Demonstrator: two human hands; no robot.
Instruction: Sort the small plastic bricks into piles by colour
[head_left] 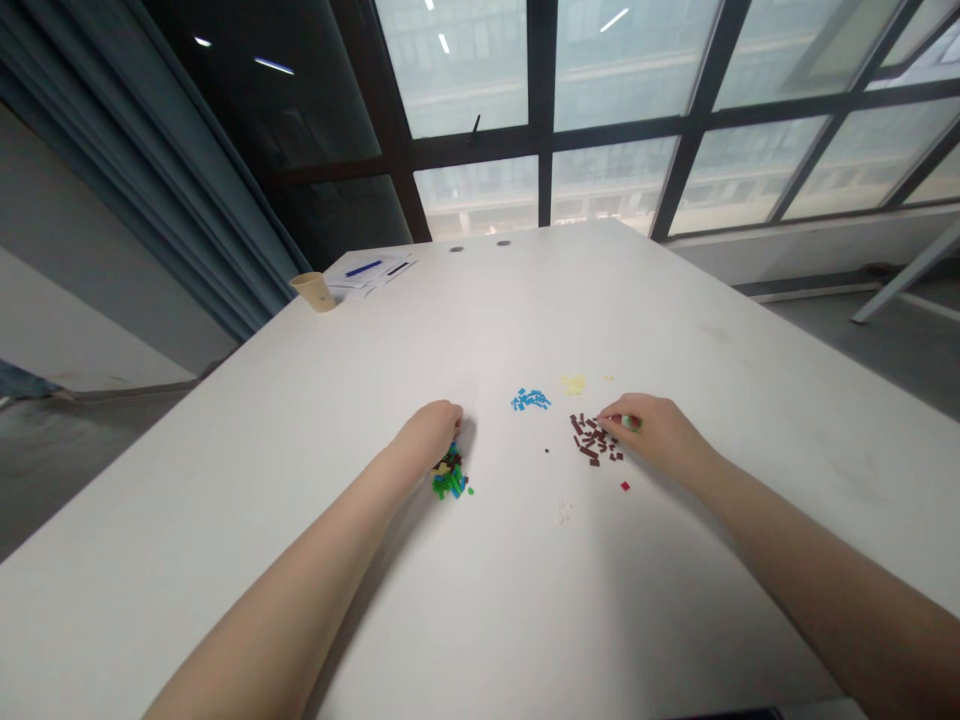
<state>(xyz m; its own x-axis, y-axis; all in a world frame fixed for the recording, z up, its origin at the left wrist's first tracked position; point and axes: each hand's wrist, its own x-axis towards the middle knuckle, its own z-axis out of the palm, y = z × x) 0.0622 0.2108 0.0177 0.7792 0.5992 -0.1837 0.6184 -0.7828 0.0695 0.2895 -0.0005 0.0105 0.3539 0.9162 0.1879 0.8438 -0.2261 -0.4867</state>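
On a white table (675, 330) lie small sorted heaps of tiny bricks. My left hand (431, 430) rests curled over a mixed heap of green, blue and dark pieces (450, 480), fingers closed against it. My right hand (652, 435) is pinched at the right edge of a dark brown heap (589, 440), with a small red-and-green bit showing at its fingertips. A blue heap (530, 400) and a pale yellow heap (574, 383) lie just beyond, between the hands.
A single red piece (624, 486), a tiny dark piece (546, 451) and a few white pieces (562, 510) lie loose nearer to me. A paper cup (315, 290) and papers with pens (371, 270) sit at the far left corner. Large windows stand behind the table.
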